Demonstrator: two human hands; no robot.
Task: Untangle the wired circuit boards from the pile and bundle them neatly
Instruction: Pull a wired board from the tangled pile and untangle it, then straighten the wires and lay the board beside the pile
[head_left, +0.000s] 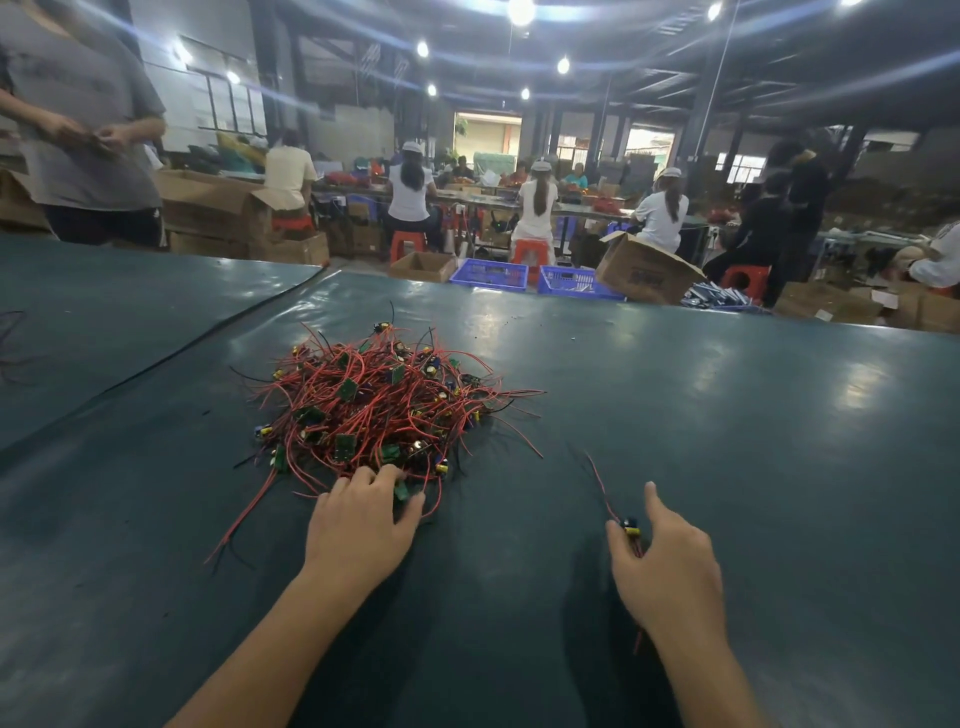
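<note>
The right hand pinches one wired board, index finger straight, well apart from the left hand, whose curled fingers grip the near edge of the pile on the table. Blue crates stand beyond.

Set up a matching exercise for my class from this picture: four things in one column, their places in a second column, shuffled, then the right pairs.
Column 1
1. left hand
2. right hand
3. pile of wired boards
4. blue crates

Column 2
A. beyond the far edge of the table
B. pinching a single wired board, apart from the pile
C. middle of the table
D. fingers at the pile's near edge

Pairs: 1-D; 2-B; 3-C; 4-A
</note>
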